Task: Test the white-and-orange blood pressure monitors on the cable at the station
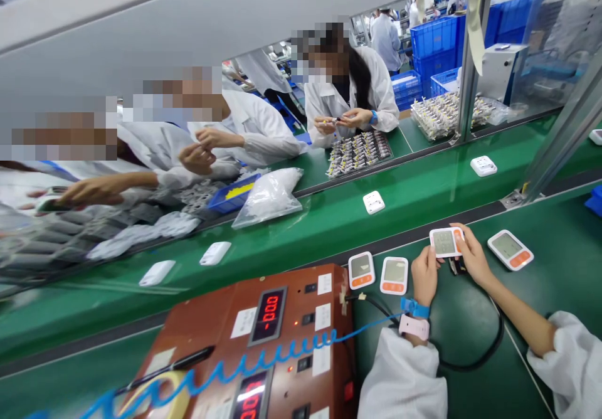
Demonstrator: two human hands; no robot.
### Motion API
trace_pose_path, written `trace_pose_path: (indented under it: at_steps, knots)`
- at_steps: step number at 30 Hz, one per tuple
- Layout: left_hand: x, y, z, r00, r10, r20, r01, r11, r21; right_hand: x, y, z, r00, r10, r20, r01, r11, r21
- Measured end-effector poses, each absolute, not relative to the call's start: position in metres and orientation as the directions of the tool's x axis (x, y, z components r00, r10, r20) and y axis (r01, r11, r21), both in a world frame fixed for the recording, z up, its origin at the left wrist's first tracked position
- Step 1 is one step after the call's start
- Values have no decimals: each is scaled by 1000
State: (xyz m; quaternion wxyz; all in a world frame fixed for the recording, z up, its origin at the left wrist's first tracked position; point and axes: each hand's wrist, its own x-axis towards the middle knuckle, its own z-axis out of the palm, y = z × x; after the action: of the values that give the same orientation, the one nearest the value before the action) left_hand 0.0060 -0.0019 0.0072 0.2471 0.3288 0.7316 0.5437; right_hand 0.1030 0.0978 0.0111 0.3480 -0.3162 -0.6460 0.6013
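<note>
Both my hands grip one small white LCD device [443, 243] with a grey screen and an orange button panel. My left hand [424, 276] pinches its lower left edge, and my right hand [474, 257] closes round its right end. Just beneath it a dark connector piece [456, 266] shows, partly hidden; a black cable [499, 334] loops below my hands. Two similar devices, a left one [362, 271] and a nearer one [394, 276], lie left of my left hand. Another device [510, 250] rests right of my right hand. A blue wrist strap [414, 308] circles my left wrist.
A brown test box [301, 287] with red digits stands at left, crossed by a blue coiled cord [263, 361]. A pen [174, 366] and tape roll [181, 394] lie on it. White units ride the green conveyor [329, 224]. Co-workers sit beyond; a metal post [562, 111] rises at right.
</note>
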Motion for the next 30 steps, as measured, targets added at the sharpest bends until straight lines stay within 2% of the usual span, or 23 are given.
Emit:
trace_pose_path:
  at_steps: [30]
  knots:
    - [7, -1, 7, -664, 747, 3, 221, 192, 956, 104, 98, 8, -569, 821, 55, -12, 59, -998]
